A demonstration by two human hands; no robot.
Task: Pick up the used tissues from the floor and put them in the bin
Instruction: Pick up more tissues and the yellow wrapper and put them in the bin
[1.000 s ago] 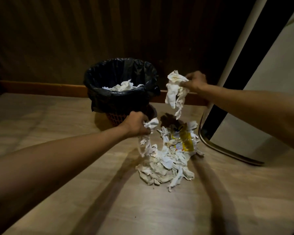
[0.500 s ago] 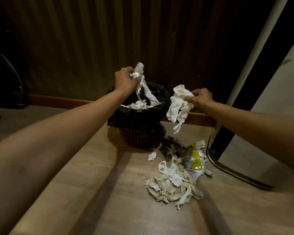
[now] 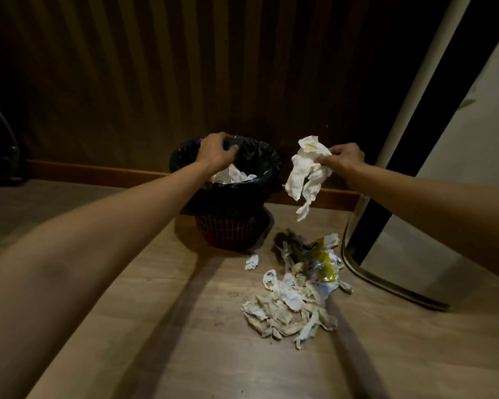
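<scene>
- My left hand [image 3: 217, 152] is over the small round bin with the black plastic liner [image 3: 267, 165], fingers curled downward above its far-left rim. I can't tell if it's gripping anything or just hanging loose; nothing white shows in the fingers.
- Inside the bin there's a little heap of crumpled white tissue [image 3: 232, 176] sitting just below that hand. The bin's red mesh base [image 3: 228, 228] pokes out under the liner.
- My right hand [image 3: 343, 162] is pinched shut on a long crumpled white tissue with a yellowish stain [image 3: 307, 171]. It's just to the right of the bin, not over the opening.
- That tissue dangles with its long axis close to vertical (leaning a bit, lower tail pointing down toward the floor pile), with the bunched top end at my fingers.
- On the wood-look floor [image 3: 156, 341] in front of the bin and to the right lies the messy pile of dirty white tissues [image 3: 288, 309], stretched roughly from near me toward the wall.
- A yellow crinkled wrapper [image 3: 324, 267] is tangled in the pile's far end.
- One small loose white scrap [image 3: 251, 262] sits apart, between the pile and the bin base.
- A pale cabinet-like unit with a curved metal edge [image 3: 415, 254] stands right of the pile, near it.
</scene>
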